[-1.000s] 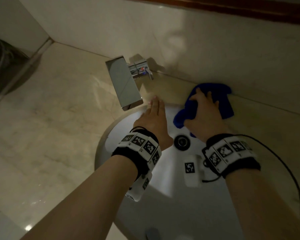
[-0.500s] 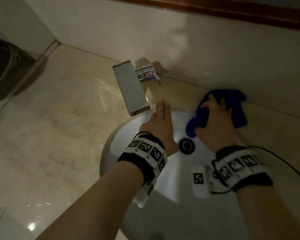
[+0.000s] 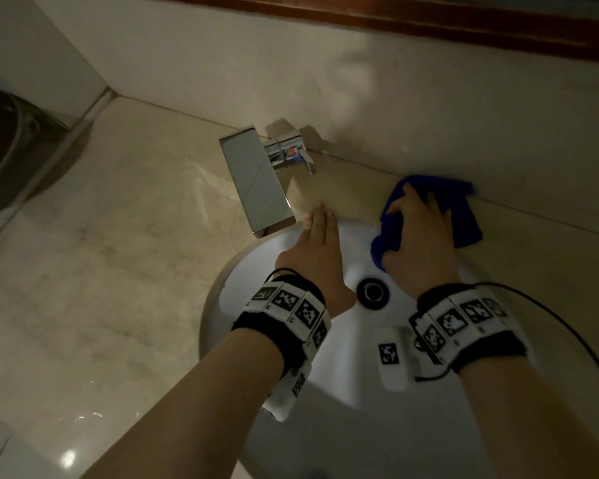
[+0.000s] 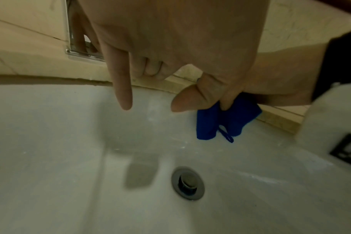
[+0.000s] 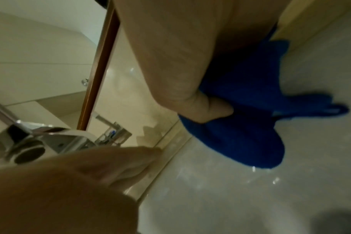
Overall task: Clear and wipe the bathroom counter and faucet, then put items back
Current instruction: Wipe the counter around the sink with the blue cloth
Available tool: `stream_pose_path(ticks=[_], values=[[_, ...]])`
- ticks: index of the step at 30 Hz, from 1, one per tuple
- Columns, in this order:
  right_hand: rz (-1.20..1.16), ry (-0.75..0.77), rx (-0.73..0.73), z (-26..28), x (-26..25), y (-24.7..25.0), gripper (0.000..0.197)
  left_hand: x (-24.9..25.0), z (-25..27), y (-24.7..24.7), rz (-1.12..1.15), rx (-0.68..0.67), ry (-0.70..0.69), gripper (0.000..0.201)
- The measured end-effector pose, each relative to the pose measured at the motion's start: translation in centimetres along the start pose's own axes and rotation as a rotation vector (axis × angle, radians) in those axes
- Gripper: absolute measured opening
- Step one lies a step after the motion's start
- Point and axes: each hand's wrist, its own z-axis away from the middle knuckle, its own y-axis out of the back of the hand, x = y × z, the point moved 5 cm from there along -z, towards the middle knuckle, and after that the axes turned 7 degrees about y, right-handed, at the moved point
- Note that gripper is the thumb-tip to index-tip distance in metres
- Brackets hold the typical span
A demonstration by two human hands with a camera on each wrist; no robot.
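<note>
Wiping the counter strip behind the basin, at two o'clock from the drain.

One blue cloth (image 3: 464, 216) lies bunched under my right hand (image 3: 417, 243), fingers curled into it, on the counter (image 3: 118, 254) rim against the wall. I judge this the wiping step; next I sweep toward the single faucet (image 3: 256, 188) at eleven o'clock. My left hand (image 3: 313, 257) hovers flat, fingers straight, over the one sink (image 3: 325, 426).

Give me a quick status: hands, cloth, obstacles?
Right hand grips blue cloth at basin's back rim. Left hand open, empty, below faucet. Nothing blocking.
</note>
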Motion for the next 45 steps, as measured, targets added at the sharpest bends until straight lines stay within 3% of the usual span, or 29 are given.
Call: stream_pose_path(ticks=[4, 10, 15, 20, 23, 28, 32, 36, 38, 41, 43, 45], values=[[0.028, -0.015, 0.027, -1.9, -2.7, -1.8, 0.045, -0.1, -0.1, 0.2, 0.006, 0.011, -0.010, 0.111], [0.019, 0.152, -0.016, -1.7, -3.3, -2.2, 0.045, -0.2, -0.1, 0.3, 0.019, 0.013, -0.022, 0.109], [0.009, -0.023, 0.100, 0.8, 1.1, 0.6, 0.048, -0.4, -0.2, 0.1, 0.031, 0.001, -0.024, 0.110], [0.086, -0.102, 0.119, -0.2, 0.2, -0.9, 0.049, -1.0, -0.5, 0.4, 0.057, -0.005, -0.059, 0.102], [0.089, 0.000, 0.063, -1.8, -2.1, -2.5, 0.048, -1.8, -0.5, 0.8, 0.053, 0.055, -0.082, 0.096], [0.039, 0.163, -0.004, -1.9, -2.8, -2.1, 0.049, -3.7, 0.2, 0.3, 0.018, 0.133, 0.008, 0.093], [0.033, 0.086, 0.034, -0.5, -0.4, -1.2, 0.049, -4.0, -0.2, 0.3, 0.081, 0.125, 0.002, 0.093], [0.092, 0.011, 0.076, -2.5, -2.9, -2.6, 0.048, -4.2, -0.2, 0.1, 0.102, 0.127, 0.005, 0.095], [0.096, 0.077, 0.023, -3.9, -5.5, -4.0, 0.049, -4.1, -0.2, 0.0, 0.072, 0.101, 0.007, 0.099], [0.082, 0.230, -0.046, -4.9, -8.2, -5.5, 0.035, -4.0, -0.3, 0.0, 0.055, 0.086, 0.007, 0.101], [0.037, 0.286, -0.084, -4.2, -7.8, -5.1, 0.036, -4.0, -0.3, 0.2, 0.060, 0.096, 0.010, 0.100], [-0.017, 0.235, -0.072, -2.5, -5.2, -3.4, 0.048, -4.1, -0.2, 0.1, 0.068, 0.077, 0.014, 0.103]])
